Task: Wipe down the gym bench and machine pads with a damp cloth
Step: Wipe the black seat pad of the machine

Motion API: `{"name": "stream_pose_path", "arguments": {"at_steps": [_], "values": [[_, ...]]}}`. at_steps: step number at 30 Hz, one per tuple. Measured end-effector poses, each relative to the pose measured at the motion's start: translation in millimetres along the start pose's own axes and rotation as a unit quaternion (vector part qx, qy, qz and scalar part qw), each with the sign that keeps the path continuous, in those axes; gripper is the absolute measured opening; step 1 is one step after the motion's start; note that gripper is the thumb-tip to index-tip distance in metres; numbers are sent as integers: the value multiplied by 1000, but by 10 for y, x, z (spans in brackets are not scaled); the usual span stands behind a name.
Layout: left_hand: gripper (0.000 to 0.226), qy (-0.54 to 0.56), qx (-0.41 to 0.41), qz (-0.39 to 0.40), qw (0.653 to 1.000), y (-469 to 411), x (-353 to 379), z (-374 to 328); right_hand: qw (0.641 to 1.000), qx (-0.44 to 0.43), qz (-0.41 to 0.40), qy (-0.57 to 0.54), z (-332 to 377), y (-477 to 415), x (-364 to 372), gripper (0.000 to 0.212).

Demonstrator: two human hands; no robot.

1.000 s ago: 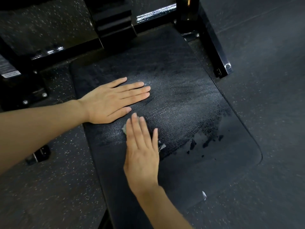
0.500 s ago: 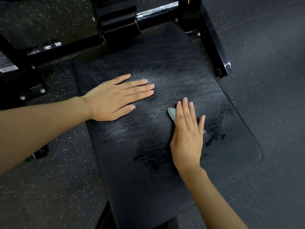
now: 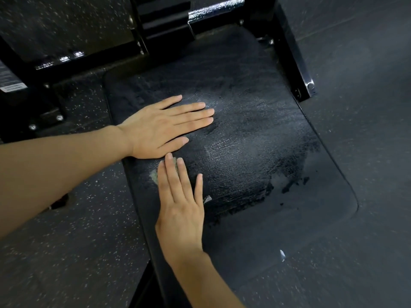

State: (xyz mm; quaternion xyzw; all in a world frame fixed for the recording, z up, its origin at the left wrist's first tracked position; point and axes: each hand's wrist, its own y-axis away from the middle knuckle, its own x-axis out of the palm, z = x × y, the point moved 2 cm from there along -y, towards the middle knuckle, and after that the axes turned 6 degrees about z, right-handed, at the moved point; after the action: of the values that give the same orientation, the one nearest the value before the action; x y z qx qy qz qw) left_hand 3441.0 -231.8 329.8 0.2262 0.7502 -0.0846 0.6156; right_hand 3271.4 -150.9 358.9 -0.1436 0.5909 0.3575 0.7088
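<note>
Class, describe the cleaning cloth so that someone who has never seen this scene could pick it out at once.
Find the broad black bench pad mid-view, with two hands flat on it. The nearer, right hand presses the cloth down, just below the left hand. Only pale green slivers show beside its fingers, unlike the black pad.
</note>
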Motion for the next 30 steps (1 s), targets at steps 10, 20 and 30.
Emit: {"name": "stream_pose_path", "arguments": {"at_steps": [10, 20, 30], "values": [[58, -43, 5, 5, 999, 31, 25, -5, 997, 49, -40, 32, -1037, -111, -278, 69], [58, -49, -8, 3, 999, 78, 31, -51, 994, 79, -70, -29, -576, -19, -105, 67], [57, -44, -15, 1, 999, 69, 37, -67, 996, -72, 46, 6, 227, 162, 71, 79]]}}
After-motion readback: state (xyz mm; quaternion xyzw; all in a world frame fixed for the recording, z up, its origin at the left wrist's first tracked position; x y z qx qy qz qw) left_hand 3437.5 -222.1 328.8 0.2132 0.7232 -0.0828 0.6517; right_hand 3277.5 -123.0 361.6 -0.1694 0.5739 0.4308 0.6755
